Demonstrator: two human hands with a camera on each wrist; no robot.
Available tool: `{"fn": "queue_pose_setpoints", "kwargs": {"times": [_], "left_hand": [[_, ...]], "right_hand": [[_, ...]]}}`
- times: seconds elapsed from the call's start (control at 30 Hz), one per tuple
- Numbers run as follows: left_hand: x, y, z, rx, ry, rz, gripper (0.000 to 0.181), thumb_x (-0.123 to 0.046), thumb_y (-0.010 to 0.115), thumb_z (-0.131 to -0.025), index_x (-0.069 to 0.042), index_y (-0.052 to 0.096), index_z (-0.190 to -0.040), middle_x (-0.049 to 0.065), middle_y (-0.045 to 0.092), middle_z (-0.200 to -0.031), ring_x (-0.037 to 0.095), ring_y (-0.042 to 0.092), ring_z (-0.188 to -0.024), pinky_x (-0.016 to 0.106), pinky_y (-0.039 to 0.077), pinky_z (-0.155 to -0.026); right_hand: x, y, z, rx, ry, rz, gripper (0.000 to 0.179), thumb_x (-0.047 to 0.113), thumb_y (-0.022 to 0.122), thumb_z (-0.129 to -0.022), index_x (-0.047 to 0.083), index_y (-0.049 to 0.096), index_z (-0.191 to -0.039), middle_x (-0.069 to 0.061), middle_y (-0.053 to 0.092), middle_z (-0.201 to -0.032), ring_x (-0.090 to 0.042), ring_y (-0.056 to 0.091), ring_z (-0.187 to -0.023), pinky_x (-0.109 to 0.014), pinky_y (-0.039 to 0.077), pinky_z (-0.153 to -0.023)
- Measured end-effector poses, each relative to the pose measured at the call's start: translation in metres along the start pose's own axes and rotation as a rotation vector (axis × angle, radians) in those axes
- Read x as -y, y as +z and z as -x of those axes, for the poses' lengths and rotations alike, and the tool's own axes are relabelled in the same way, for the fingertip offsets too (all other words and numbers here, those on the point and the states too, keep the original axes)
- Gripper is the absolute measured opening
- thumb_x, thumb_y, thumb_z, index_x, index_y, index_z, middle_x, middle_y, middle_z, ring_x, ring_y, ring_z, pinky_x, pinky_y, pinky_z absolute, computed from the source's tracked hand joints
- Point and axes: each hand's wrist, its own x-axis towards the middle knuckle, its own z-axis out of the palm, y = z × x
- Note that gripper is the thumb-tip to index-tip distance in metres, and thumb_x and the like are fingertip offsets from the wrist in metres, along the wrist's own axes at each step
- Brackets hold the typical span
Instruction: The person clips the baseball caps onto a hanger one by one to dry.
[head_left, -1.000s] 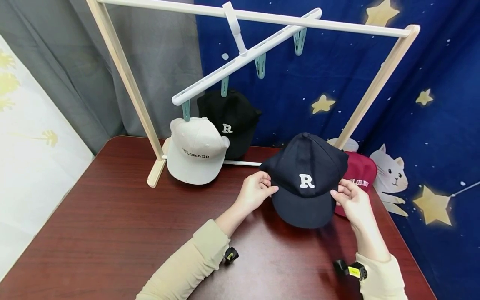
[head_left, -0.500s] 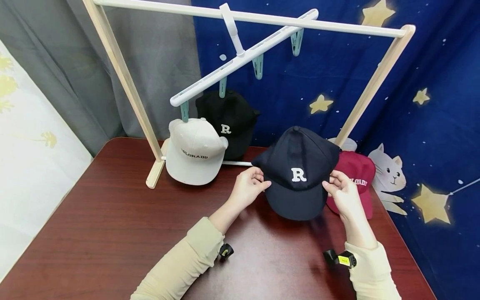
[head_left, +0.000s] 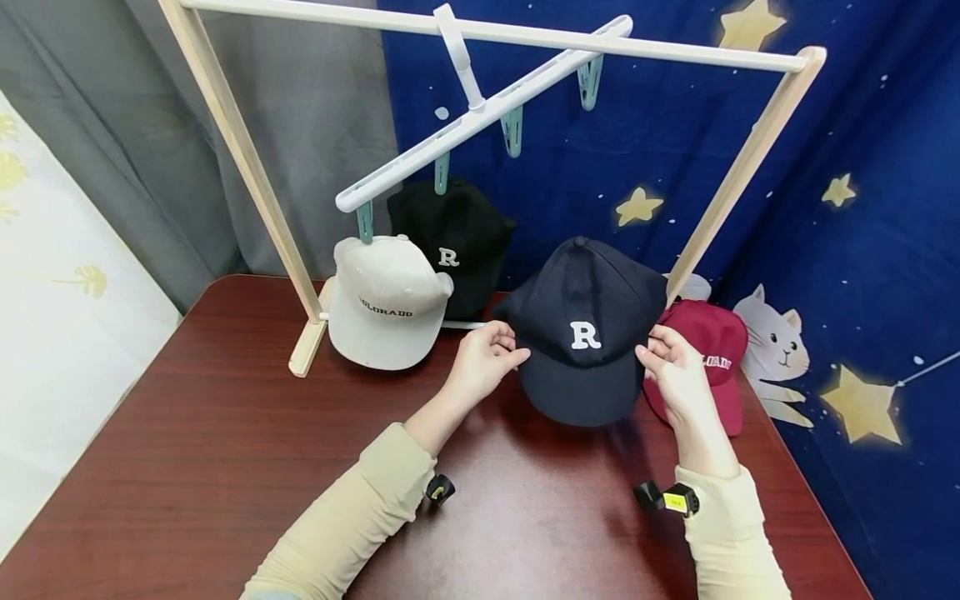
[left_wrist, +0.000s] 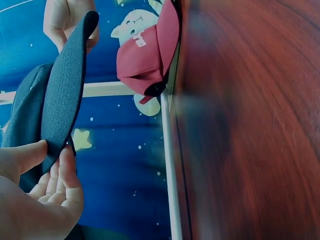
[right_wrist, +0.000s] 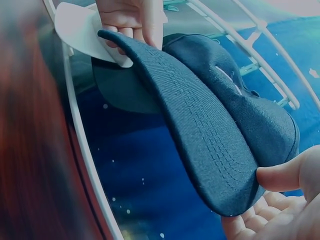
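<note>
A navy baseball cap (head_left: 581, 300) with a white R on its front is held up over the table, brim toward me. My left hand (head_left: 486, 360) pinches one end of the brim between thumb and fingers, as the left wrist view shows. At the opposite end, my right hand (head_left: 677, 367) pinches the brim the same way, thumb on top in the right wrist view. Above and behind hangs a white clip hanger (head_left: 480, 112) on a rack's top bar. Its two right green clips, one of them a clip (head_left: 512, 133) near the middle, hold nothing.
A white cap (head_left: 390, 308) and a black cap (head_left: 468, 242) hang from the hanger's left clips. On the table (head_left: 225, 467) at right sits a red cap (head_left: 701, 350), beside the rack's wooden post (head_left: 738, 183). Curtains hang behind.
Both hands have carried the navy cap leftward and up in the head view, uncovering more of the red cap. The grip on the brim stays the same. The head view has shifted slightly.
</note>
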Motion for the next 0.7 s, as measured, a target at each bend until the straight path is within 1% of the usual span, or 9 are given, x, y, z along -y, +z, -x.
{"fn": "queue_pose_setpoints", "kwargs": {"times": [0.13, 0.3, 0.47, 0.53, 0.6, 0.7], "left_hand": [[-0.002, -0.007, -0.001, -0.007, 0.02, 0.005, 0.022, -0.004, 0.075, -0.082, 0.004, 0.061, -0.098, 0.008, 0.063, -0.083, 0.013, 0.061, -0.063, 0.025, 0.05, -0.059], [-0.005, -0.014, -0.003, -0.021, 0.034, 0.018, 0.022, -0.003, 0.075, -0.082, 0.004, 0.061, -0.097, 0.009, 0.064, -0.082, 0.017, 0.062, -0.064, 0.025, 0.049, -0.059], [-0.009, -0.018, -0.006, -0.038, 0.046, 0.019, 0.023, -0.002, 0.075, -0.081, 0.004, 0.061, -0.098, 0.01, 0.064, -0.084, 0.018, 0.062, -0.065, 0.026, 0.051, -0.061], [-0.011, -0.019, -0.008, -0.047, 0.055, 0.014, 0.023, -0.002, 0.075, -0.081, 0.004, 0.061, -0.099, 0.011, 0.064, -0.086, 0.016, 0.062, -0.066, 0.026, 0.052, -0.063], [-0.011, -0.02, -0.009, -0.056, 0.063, 0.013, 0.023, -0.001, 0.075, -0.081, 0.005, 0.061, -0.099, 0.011, 0.064, -0.087, 0.015, 0.063, -0.067, 0.027, 0.053, -0.064], [-0.012, -0.021, -0.01, -0.064, 0.07, 0.011, 0.024, -0.001, 0.075, -0.08, 0.005, 0.062, -0.099, 0.012, 0.065, -0.087, 0.016, 0.063, -0.069, 0.027, 0.053, -0.065]], "right_hand": [[0.001, 0.006, -0.003, 0.008, -0.017, -0.036, 0.023, -0.009, 0.05, -0.093, -0.001, 0.047, -0.115, 0.008, 0.062, -0.076, -0.004, 0.052, -0.062, -0.016, 0.043, -0.054], [0.004, 0.013, -0.007, 0.008, -0.005, -0.103, 0.022, -0.01, 0.048, -0.093, 0.003, 0.048, -0.111, 0.009, 0.062, -0.078, -0.003, 0.053, -0.065, -0.015, 0.041, -0.054], [0.007, 0.019, -0.01, 0.019, -0.003, -0.215, 0.021, -0.011, 0.045, -0.094, 0.004, 0.044, -0.108, 0.005, 0.059, -0.078, -0.005, 0.053, -0.066, -0.016, 0.041, -0.055], [0.008, 0.021, -0.011, 0.028, -0.006, -0.255, 0.02, -0.011, 0.043, -0.095, 0.004, 0.043, -0.108, 0.003, 0.059, -0.079, -0.006, 0.055, -0.068, -0.016, 0.044, -0.057], [0.009, 0.023, -0.012, 0.026, -0.008, -0.28, 0.02, -0.012, 0.042, -0.095, 0.004, 0.044, -0.107, 0.003, 0.059, -0.08, -0.006, 0.055, -0.069, -0.016, 0.044, -0.058], [0.01, 0.026, -0.013, 0.006, -0.005, -0.289, 0.021, -0.012, 0.041, -0.095, 0.005, 0.046, -0.105, 0.003, 0.059, -0.079, -0.005, 0.055, -0.068, -0.015, 0.043, -0.055]]}}
